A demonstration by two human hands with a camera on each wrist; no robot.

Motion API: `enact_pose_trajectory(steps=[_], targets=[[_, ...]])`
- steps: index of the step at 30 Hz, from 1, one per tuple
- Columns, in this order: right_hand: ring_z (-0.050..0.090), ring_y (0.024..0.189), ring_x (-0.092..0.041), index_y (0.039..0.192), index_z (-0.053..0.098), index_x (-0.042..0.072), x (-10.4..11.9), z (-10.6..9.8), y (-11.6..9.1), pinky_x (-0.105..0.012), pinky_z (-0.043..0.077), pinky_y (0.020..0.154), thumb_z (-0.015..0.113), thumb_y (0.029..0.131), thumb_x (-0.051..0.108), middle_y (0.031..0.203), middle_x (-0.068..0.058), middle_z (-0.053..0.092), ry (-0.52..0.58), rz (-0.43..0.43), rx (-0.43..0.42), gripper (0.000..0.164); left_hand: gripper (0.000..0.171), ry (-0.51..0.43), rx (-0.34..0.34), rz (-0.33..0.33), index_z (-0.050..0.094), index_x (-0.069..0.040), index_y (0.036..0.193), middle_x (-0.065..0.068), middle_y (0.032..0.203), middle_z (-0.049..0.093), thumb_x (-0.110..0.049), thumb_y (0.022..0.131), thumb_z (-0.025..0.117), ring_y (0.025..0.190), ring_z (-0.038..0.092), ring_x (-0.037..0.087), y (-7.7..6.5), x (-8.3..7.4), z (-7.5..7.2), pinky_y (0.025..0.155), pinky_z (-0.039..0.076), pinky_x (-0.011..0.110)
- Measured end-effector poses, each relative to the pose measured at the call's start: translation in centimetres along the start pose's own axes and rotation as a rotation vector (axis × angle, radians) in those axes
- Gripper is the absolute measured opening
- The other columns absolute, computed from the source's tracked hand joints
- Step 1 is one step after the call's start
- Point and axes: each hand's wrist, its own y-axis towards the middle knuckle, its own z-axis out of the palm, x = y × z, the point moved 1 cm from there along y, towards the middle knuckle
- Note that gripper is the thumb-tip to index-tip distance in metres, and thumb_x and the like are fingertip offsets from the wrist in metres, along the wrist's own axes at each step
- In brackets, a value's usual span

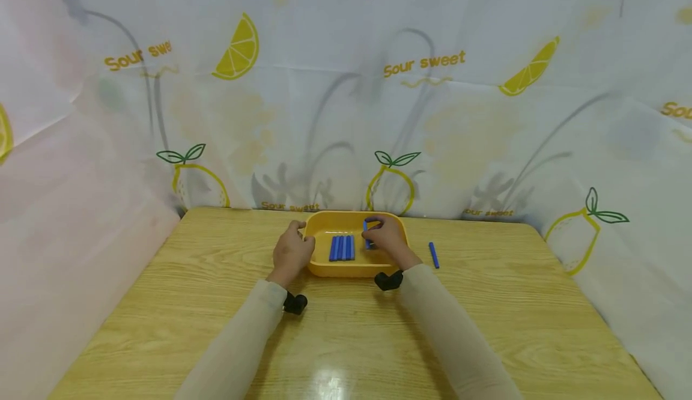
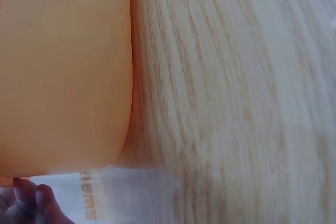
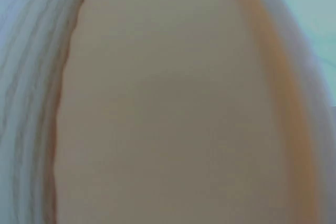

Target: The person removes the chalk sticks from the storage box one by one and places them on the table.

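Note:
A yellow plastic tray [image 1: 357, 271] stands near the back of the table, and my left hand [image 1: 291, 250] grips its left side, thumb by the rim. In the left wrist view the tray wall [image 2: 63, 77] fills the left, with fingertips [image 2: 44, 198] below it. My right hand [image 1: 386, 236] reaches over the tray's right part and pinches a slim blue stick [image 1: 367, 244] between thumb and fingers. Several blue sticks [image 1: 342, 248] lie side by side in the tray, left of that hand. The right wrist view shows only the blurred tray wall [image 3: 173, 103] close up.
One more blue stick [image 1: 434, 255] lies on the wooden table [image 1: 346, 334] to the right of the tray. Behind the table hangs a white cloth [image 1: 324, 118] printed with lemons and lettering, its folds reaching down both sides.

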Motion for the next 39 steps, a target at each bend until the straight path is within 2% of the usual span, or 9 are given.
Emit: enact_pose_trajectory(steps=[5, 13, 19, 25, 32, 36, 39], targets=[[0.067, 0.069, -0.020, 0.124, 0.062, 0.007, 0.4, -1.2, -0.1, -0.038, 0.058, 0.066, 0.070, 0.081, 0.007, 0.103, -0.019, 0.066, -0.048, -0.034, -0.009, 0.043, 0.045, 0.013, -0.006, -0.004, 0.047, -0.018, 0.137, 0.014, 0.121, 0.061, -0.025, 0.093, 0.048, 0.050, 0.041, 0.017, 0.0, -0.1, -0.1, 0.048, 0.032, 0.029], [0.066, 0.070, -0.020, 0.127, 0.059, 0.007, 0.7, -2.4, -0.8, -0.043, 0.058, 0.072, 0.068, 0.083, 0.007, 0.102, -0.017, 0.063, -0.048, -0.042, 0.009, 0.044, 0.046, 0.009, 0.002, -0.007, 0.046, -0.017, 0.139, 0.013, 0.113, 0.064, -0.025, 0.093, 0.048, 0.047, 0.036, 0.015, -0.2, -0.2, -0.1, 0.046, 0.029, 0.028], [0.064, 0.069, -0.019, 0.128, 0.058, 0.006, 1.0, -2.8, -1.1, -0.046, 0.057, 0.075, 0.067, 0.084, 0.006, 0.100, -0.015, 0.062, -0.042, -0.055, 0.012, 0.045, 0.045, 0.032, -0.022, -0.003, 0.047, -0.018, 0.137, 0.010, 0.106, 0.064, -0.026, 0.093, 0.049, 0.051, 0.042, 0.017, 0.0, 0.1, 0.1, 0.048, 0.031, 0.028], [0.064, 0.067, -0.018, 0.129, 0.057, 0.007, 1.4, -3.3, -1.0, -0.050, 0.056, 0.078, 0.066, 0.085, 0.006, 0.096, -0.013, 0.061, -0.045, -0.079, 0.019, 0.045, 0.045, 0.036, -0.031, -0.006, 0.048, -0.018, 0.137, 0.011, 0.110, 0.064, -0.026, 0.092, 0.049, 0.056, 0.047, 0.019, -0.1, 0.0, -0.1, 0.052, 0.034, 0.030], [0.064, 0.069, -0.018, 0.128, 0.058, 0.008, 2.3, -4.3, -1.4, -0.046, 0.057, 0.075, 0.068, 0.084, 0.007, 0.096, -0.014, 0.061, -0.072, -0.096, 0.011, 0.044, 0.045, 0.047, -0.033, 0.005, 0.049, -0.018, 0.136, 0.009, 0.102, 0.063, -0.026, 0.092, 0.049, 0.056, 0.046, 0.019, -0.2, -0.3, -0.2, 0.052, 0.033, 0.030], [0.065, 0.070, -0.017, 0.129, 0.057, 0.008, 2.6, -5.1, -1.8, -0.039, 0.059, 0.070, 0.068, 0.085, 0.008, 0.100, -0.015, 0.061, -0.089, -0.099, 0.008, 0.045, 0.045, 0.050, -0.039, 0.000, 0.050, -0.018, 0.136, 0.010, 0.105, 0.063, -0.026, 0.092, 0.049, 0.060, 0.049, 0.020, -0.3, -0.5, -0.1, 0.055, 0.035, 0.030], [0.066, 0.071, -0.017, 0.129, 0.057, 0.007, 2.7, -5.9, -1.9, -0.040, 0.058, 0.071, 0.068, 0.085, 0.010, 0.102, -0.016, 0.062, -0.103, -0.105, 0.005, 0.046, 0.044, 0.049, -0.042, 0.000, 0.050, -0.017, 0.136, 0.010, 0.107, 0.063, -0.026, 0.093, 0.049, 0.061, 0.050, 0.019, -0.4, -0.5, -0.1, 0.056, 0.036, 0.030]])
